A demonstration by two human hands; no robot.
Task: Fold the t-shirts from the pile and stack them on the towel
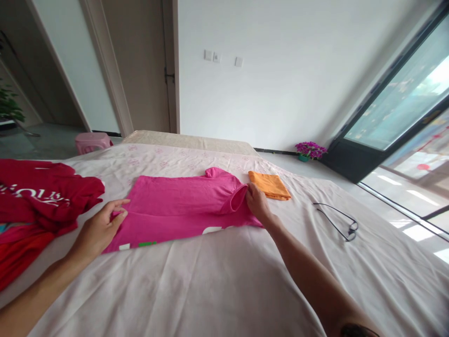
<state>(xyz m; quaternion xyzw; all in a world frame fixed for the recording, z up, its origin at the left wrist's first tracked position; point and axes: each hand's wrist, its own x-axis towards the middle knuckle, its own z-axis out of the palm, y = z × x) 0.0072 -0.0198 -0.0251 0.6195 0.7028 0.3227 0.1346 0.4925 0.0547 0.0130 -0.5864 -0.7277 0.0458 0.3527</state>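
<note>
i read magenta t-shirt [175, 199] lying lengthwise: left hand [100, 223] pinching hem end, right hand [258, 202] pinching shoulder end.

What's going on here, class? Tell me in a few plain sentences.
A person has both hands on a pink shirt, which lies partly folded over on a pale sheet. The left hand is at one end, and the right hand grips the other. Folded orange cloth lies just past the right hand; red clothing is heaped at left.
</note>
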